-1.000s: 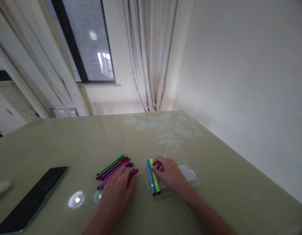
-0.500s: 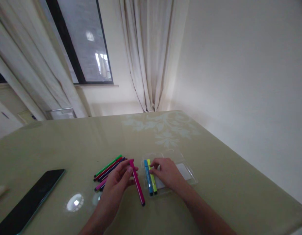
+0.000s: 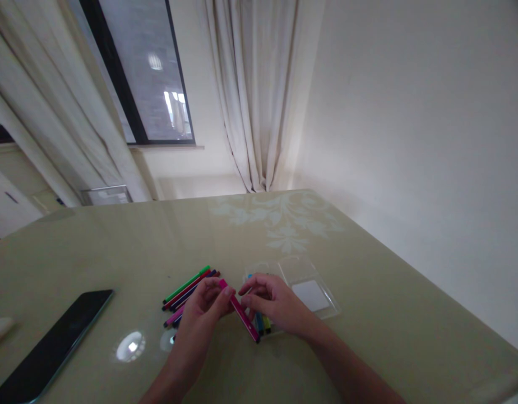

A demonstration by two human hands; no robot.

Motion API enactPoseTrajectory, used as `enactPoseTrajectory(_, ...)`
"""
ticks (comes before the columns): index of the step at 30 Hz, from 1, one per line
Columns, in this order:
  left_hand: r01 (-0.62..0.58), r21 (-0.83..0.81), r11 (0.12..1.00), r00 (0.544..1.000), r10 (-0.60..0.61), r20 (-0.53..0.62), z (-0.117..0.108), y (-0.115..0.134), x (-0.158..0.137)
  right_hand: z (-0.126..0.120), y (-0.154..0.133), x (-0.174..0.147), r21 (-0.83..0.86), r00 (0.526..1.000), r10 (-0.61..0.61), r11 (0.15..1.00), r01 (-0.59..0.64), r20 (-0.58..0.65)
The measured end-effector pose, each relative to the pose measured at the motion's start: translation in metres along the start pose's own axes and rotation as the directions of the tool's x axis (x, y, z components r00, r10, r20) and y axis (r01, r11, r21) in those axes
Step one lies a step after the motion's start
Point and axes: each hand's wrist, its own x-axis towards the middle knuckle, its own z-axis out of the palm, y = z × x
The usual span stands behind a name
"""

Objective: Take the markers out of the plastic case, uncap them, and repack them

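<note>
My left hand (image 3: 204, 306) pinches a pink felt-tip marker (image 3: 245, 318) near its upper end; the marker slants down to the right. My right hand (image 3: 272, 300) is just beside that marker, thumb and fingers apart, holding nothing I can see. Under the right hand lies a clear plastic case (image 3: 332, 306) with a white card (image 3: 310, 295) in it. A blue marker (image 3: 259, 324) and a yellow marker (image 3: 267, 324) lie in its left part, mostly hidden by the right hand. Left of my left hand is a pile of markers, with a green marker (image 3: 187, 284) outermost.
A black phone-like slab (image 3: 52, 348) lies at the left of the glossy table (image 3: 128, 241). A pale rounded object (image 3: 0, 329) sits at the left edge. A wall (image 3: 410, 140) runs along the table's right side, and a curtain (image 3: 254, 95) hangs behind.
My right hand has moved left from the yellow marker to beside the pink marker. The pink marker's lower end has swung right, towards the case.
</note>
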Motion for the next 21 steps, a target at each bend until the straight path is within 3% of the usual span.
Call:
enactPoseTrajectory(8, -0.059, 0.132, 0.989, 0.998, 0.058, 0.007, 0.000, -0.001, 0.004, 0.000, -0.001, 0.000, -0.053, 1.000, -0.023, 0.998, 0.023, -0.010)
enactPoseTrajectory(11, -0.159, 0.291, 0.943, 0.987, 0.147, 0.063, -0.003, -0.008, 0.004, -0.016, -0.006, 0.003, -0.051, 0.993, -0.055, 0.997, 0.050, -0.107)
enactPoseTrajectory(13, -0.302, 0.491, 0.817, 0.953, 0.246, 0.177, -0.005, -0.015, 0.001, -0.031, -0.010, 0.004, -0.066, 0.980, -0.050, 0.997, 0.038, -0.192)
enactPoseTrajectory(15, -0.494, 0.646, 0.582, 0.869, 0.320, 0.376, -0.005, -0.022, -0.004, -0.044, -0.012, 0.004, -0.122, 0.972, -0.020, 0.992, -0.009, -0.233)
enactPoseTrajectory(18, -0.698, 0.674, 0.243, 0.714, 0.311, 0.627, -0.001, -0.031, -0.012, -0.052, -0.007, 0.003, -0.226, 0.970, 0.062, 0.967, -0.116, -0.233)
enactPoseTrajectory(21, -0.744, 0.663, 0.089, 0.660, 0.258, 0.706, 0.003, -0.034, -0.016, -0.049, 0.005, 0.003, -0.371, 0.961, 0.093, 0.909, -0.188, -0.259)
